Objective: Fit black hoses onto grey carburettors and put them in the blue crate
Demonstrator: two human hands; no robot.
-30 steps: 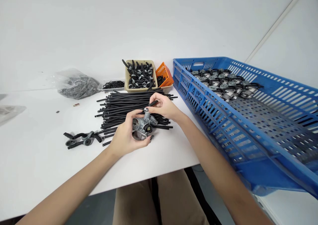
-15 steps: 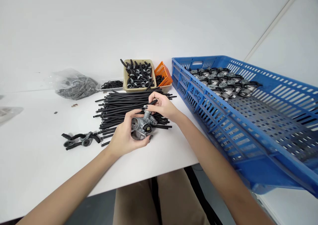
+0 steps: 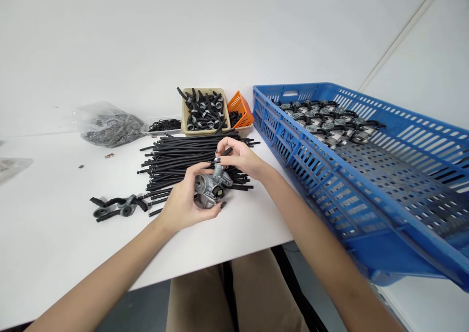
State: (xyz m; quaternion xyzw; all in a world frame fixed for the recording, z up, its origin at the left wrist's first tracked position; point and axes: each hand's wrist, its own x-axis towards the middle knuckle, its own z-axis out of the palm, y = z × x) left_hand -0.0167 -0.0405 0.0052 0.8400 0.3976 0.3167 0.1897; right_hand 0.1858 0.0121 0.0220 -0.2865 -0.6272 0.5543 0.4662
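My left hand (image 3: pixel 183 195) is wrapped round a silver metal carburetor (image 3: pixel 209 188), holding it tilted just above the table. At the carburetor's upper neck, my right hand (image 3: pixel 240 158) pinches a cap with a short black rubber tube (image 3: pixel 227 152); the fingers hide most of the cap. Behind both hands lies a pile of straight black rubber hoses (image 3: pixel 176 156). Left of them on the table are a few loose caps with black tubes (image 3: pixel 126 209).
A large blue crate (image 3: pixel 315 176) on the right has several carburetors (image 3: pixel 330 122) at its far end. Along the wall stand a cream bin (image 3: pixel 187 133) of capped tubes, an orange basket (image 3: pixel 246 112), a tray of black rings (image 3: pixel 164 125) and a plastic bag (image 3: pixel 113 127) of small parts.
The carburetor has turned slightly in my left hand, its neck shifting a little to the right. My right hand stays at the neck, its fingers moved slightly.
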